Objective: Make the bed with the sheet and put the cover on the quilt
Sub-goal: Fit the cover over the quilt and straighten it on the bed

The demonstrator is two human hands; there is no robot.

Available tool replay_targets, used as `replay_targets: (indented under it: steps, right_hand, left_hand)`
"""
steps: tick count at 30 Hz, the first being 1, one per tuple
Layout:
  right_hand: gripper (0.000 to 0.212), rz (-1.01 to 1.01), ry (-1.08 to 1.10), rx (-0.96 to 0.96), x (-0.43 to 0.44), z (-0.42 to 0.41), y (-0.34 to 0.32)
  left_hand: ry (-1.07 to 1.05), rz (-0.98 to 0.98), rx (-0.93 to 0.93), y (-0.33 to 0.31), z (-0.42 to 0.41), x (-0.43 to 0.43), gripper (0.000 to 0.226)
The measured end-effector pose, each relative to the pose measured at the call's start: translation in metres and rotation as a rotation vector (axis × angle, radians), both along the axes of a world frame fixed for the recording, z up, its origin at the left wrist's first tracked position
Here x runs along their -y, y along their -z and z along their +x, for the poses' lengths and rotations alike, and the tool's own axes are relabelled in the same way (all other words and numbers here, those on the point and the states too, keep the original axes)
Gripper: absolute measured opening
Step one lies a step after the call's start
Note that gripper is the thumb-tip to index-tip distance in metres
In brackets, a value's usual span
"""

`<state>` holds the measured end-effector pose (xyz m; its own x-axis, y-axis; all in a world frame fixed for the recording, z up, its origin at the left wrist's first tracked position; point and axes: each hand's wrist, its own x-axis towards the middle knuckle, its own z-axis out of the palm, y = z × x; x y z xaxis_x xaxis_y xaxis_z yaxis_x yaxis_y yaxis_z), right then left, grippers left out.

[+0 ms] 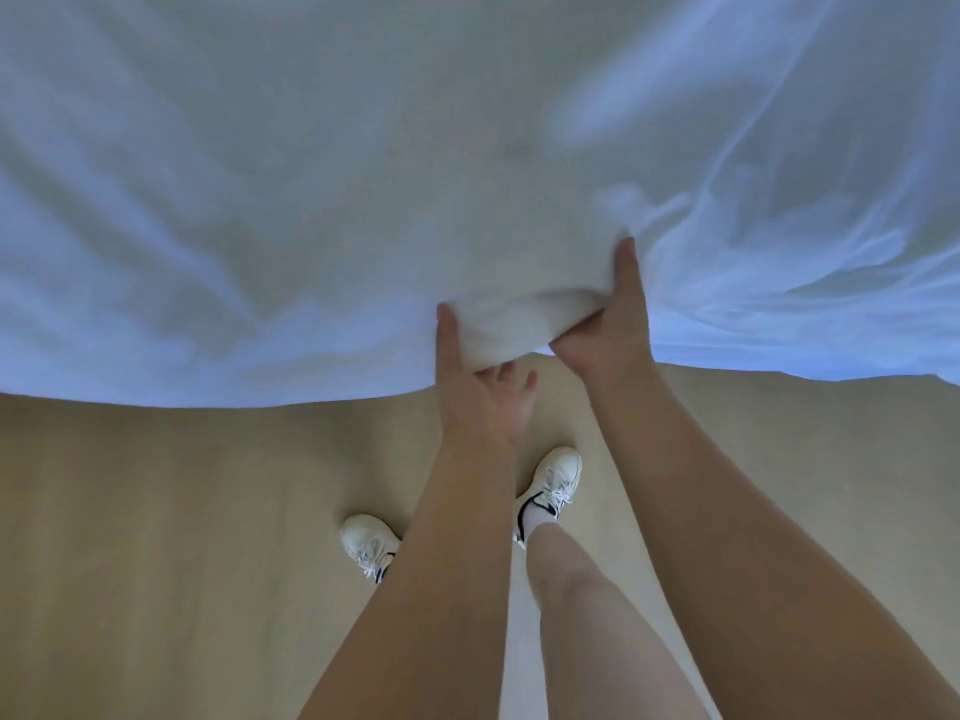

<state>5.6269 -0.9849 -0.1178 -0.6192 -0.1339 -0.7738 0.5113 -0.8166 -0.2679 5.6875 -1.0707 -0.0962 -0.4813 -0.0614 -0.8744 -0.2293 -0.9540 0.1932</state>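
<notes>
A large white cloth (363,200), sheet or quilt cover, I cannot tell which, fills the upper half of the view, billowing and blurred, its near edge hanging over the floor. My left hand (480,387) grips a bunched fold of that edge, thumb on top and fingers curled underneath. My right hand (610,330) grips the same bunch from the right, thumb stretched up along the cloth. Both hands sit close together at the middle of the edge. The bed under the cloth is hidden.
Beige floor (156,537) spreads below the cloth's edge. My two feet in white sneakers, the left (370,545) and the right (553,485), stand on it right under my arms.
</notes>
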Motion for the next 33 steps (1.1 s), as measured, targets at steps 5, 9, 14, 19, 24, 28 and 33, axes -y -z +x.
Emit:
replay_targets:
  steps: [5, 9, 14, 19, 24, 28, 33]
  right_hand:
    - [0.057, 0.083, -0.073, 0.123, -0.040, -0.004, -0.009]
    - [0.065, 0.137, 0.065, 0.250, -0.083, -0.018, 0.000]
    - [0.039, 0.200, 0.173, 0.128, -0.097, -0.062, -0.010]
    - [0.020, 0.471, 0.034, 0.044, -0.143, -0.062, -0.045]
    - [0.030, 0.445, 0.191, 0.378, -0.185, 0.047, 0.007]
    - [0.022, 0.302, 0.130, 0.369, -0.184, 0.028, 0.025]
    - [0.025, 0.238, 0.255, 0.137, -0.226, 0.011, 0.003]
  left_hand:
    - [0.003, -0.145, -0.089, -0.012, -0.047, -0.048, 0.027]
    - [-0.034, -0.242, -0.064, -0.021, -0.052, -0.033, 0.020]
    - [-0.107, -0.275, 0.107, -0.030, -0.059, -0.029, 0.009]
    - [-0.020, -0.185, 0.072, -0.034, -0.071, -0.063, 0.035]
    - [0.231, -0.197, 0.113, -0.009, -0.035, -0.103, 0.029]
    - [0.209, -0.292, 0.325, 0.016, -0.011, -0.096, 0.030]
    - [0.103, -0.096, 0.089, 0.027, 0.006, -0.090, 0.027]
